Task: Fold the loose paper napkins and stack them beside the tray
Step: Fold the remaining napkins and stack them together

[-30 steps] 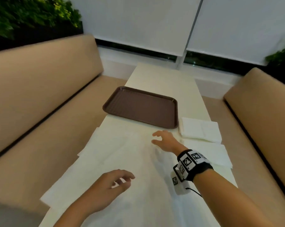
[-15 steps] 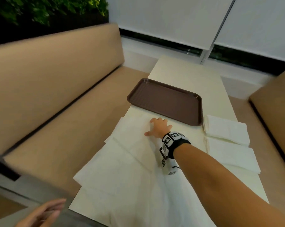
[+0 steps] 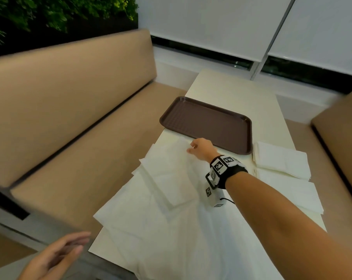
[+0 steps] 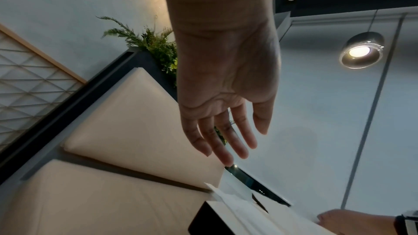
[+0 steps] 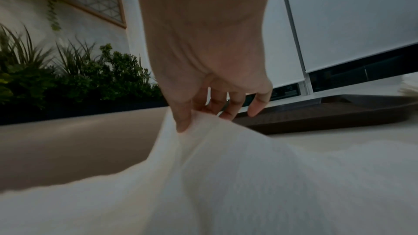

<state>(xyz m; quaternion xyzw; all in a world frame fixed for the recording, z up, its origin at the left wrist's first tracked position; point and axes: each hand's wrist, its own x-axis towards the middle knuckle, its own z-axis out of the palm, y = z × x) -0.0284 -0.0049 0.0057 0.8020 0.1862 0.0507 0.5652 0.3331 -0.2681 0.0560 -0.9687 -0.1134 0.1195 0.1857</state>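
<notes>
Several loose white paper napkins lie overlapping on the near half of the cream table. My right hand reaches to the far edge of the top napkin, just in front of the brown tray. In the right wrist view its thumb and fingers pinch a raised fold of that napkin. A stack of folded napkins sits right of the tray's near corner. My left hand hovers off the table's near left corner, fingers straight and empty.
Tan padded benches run along both sides of the table, the left bench and the right bench. Another flat napkin lies below the folded stack. Window blinds close the far end.
My right hand moved left and forward to the top napkin's far edge and pinched it. My left hand left the napkins and drew back off the table's near left corner.
</notes>
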